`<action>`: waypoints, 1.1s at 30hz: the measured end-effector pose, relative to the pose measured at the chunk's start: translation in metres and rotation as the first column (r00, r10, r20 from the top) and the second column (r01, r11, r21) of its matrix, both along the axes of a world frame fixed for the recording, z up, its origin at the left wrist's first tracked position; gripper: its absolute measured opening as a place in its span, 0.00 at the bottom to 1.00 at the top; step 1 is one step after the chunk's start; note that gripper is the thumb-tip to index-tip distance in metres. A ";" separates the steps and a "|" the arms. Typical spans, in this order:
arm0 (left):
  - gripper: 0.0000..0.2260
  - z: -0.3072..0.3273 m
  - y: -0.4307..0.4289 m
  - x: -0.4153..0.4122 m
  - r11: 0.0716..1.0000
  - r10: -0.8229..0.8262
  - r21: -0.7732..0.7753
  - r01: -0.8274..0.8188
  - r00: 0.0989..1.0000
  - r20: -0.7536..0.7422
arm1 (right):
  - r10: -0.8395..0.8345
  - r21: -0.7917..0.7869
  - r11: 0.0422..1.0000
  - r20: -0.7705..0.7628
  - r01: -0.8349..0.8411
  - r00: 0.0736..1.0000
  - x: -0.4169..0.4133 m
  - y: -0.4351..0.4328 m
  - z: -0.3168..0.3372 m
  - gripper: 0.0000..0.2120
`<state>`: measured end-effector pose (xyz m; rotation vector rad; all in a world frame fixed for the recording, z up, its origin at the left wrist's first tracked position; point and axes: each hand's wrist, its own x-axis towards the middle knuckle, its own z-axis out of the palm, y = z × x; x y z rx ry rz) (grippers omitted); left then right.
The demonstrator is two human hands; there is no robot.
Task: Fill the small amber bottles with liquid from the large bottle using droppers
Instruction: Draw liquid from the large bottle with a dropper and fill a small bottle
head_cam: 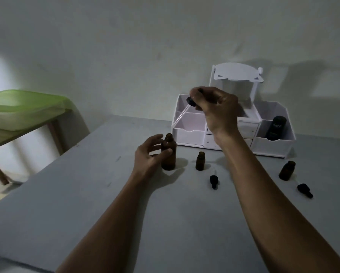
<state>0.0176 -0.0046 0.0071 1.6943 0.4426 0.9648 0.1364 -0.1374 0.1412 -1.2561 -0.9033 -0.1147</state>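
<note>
The large amber bottle (168, 152) stands uncapped on the grey table (86, 194). My left hand (149, 153) curls loosely around its left side, thumb touching the glass. My right hand (214, 109) is raised above and to the right of it, pinching the black bulb of a dropper (185, 110) whose glass tube slants down to the left. Two small amber bottles stand open: one (200, 161) right of the large bottle, another (286, 170) at the far right. A black dropper cap lies in front of each, one (214, 181) near the middle and one (305, 190) at the right.
A white desk organiser (234, 123) with drawers and compartments stands against the wall behind the bottles; a black tube (275, 128) sits in its right compartment. A wooden table with a green cover (23, 109) is at the left.
</note>
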 end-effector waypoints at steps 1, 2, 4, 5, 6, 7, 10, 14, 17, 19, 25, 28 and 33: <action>0.24 0.000 -0.001 0.001 1.000 -0.025 -0.004 0.025 1.000 0.000 | 0.010 -0.010 1.000 0.000 -0.010 1.000 0.000 0.002 -0.003 0.02; 0.23 0.000 -0.002 0.002 0.999 -0.046 -0.003 0.046 0.999 -0.003 | 0.017 -0.019 1.000 0.002 -0.017 1.000 0.000 0.004 -0.005 0.03; 0.21 0.000 -0.003 0.002 0.998 -0.065 -0.014 0.065 0.998 -0.010 | 0.029 -0.038 0.999 0.002 -0.029 1.000 0.002 0.007 -0.011 0.03; 0.20 -0.001 -0.003 0.002 0.997 -0.071 -0.032 0.071 0.997 -0.004 | 0.032 -0.050 0.998 0.004 -0.032 0.999 0.003 0.008 -0.013 0.02; 0.18 -0.001 -0.003 0.002 0.996 -0.076 -0.053 0.076 0.997 0.005 | 0.027 -0.063 0.998 0.014 -0.026 1.000 0.004 0.010 -0.014 0.03; 0.17 -0.001 -0.003 0.002 0.994 -0.080 -0.068 0.080 0.997 0.011 | 0.017 -0.076 0.997 0.031 -0.014 0.999 0.005 0.011 -0.015 0.03; 0.15 -0.001 -0.005 0.003 0.991 -0.088 -0.097 0.091 0.996 0.029 | 0.019 -0.093 0.996 0.066 -0.013 0.998 0.005 0.014 -0.017 0.04; 0.15 0.000 -0.004 0.003 0.993 -0.083 -0.077 0.084 0.996 0.016 | 0.050 -0.140 0.989 0.098 -0.036 0.994 0.002 0.019 -0.022 0.04; 0.17 0.000 -0.002 0.003 0.996 -0.075 -0.049 0.074 0.997 -0.019 | 0.043 -0.165 0.986 0.127 -0.022 0.991 0.002 0.027 -0.028 0.10; 0.17 0.001 -0.003 0.003 0.997 -0.065 -0.051 0.063 0.998 -0.023 | 0.044 -0.202 0.979 0.145 -0.014 0.988 0.003 0.032 -0.033 0.13; 0.15 0.004 -0.009 0.001 0.996 -0.053 -0.067 0.053 0.999 0.000 | 0.085 -0.381 0.924 0.226 0.008 0.970 0.002 0.039 -0.058 0.10; 0.16 0.005 -0.009 0.001 0.998 -0.053 -0.035 0.052 0.998 -0.020 | 0.096 -0.410 0.912 0.227 0.006 0.969 0.002 0.040 -0.063 0.11; 0.20 0.006 -0.012 0.000 0.959 0.197 0.194 -0.206 0.978 0.066 | 0.072 -0.371 0.929 0.215 0.014 0.974 0.005 0.024 -0.060 0.14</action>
